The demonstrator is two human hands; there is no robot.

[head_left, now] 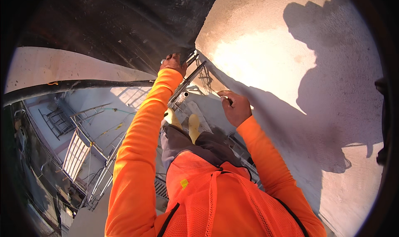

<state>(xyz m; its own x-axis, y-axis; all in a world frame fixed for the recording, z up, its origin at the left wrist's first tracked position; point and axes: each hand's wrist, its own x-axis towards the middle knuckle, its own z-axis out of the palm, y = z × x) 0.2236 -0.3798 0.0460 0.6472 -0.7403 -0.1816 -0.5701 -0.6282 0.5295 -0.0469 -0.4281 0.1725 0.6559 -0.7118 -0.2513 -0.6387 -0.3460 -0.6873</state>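
My left hand (173, 63) is at the lower edge of a large dark sheet (124, 25), its fingers curled. A small pale bit shows beside the fingers, too small to name. Right next to this hand, thin dark metal rods (192, 77) stick out near the wall corner. My right hand (235, 108) is closed in front of the pale rough wall (257, 33), thumb and forefinger drawn together. Something small and dark shows within its curl, and I cannot make out what it is.
I stand high up in yellow boots (193, 127) on a narrow footing. A thick black hose (75, 85) crosses on the left. Below are metal scaffold frames (93, 149) and a slatted panel (76, 154). Shadows fall across the wall on the right.
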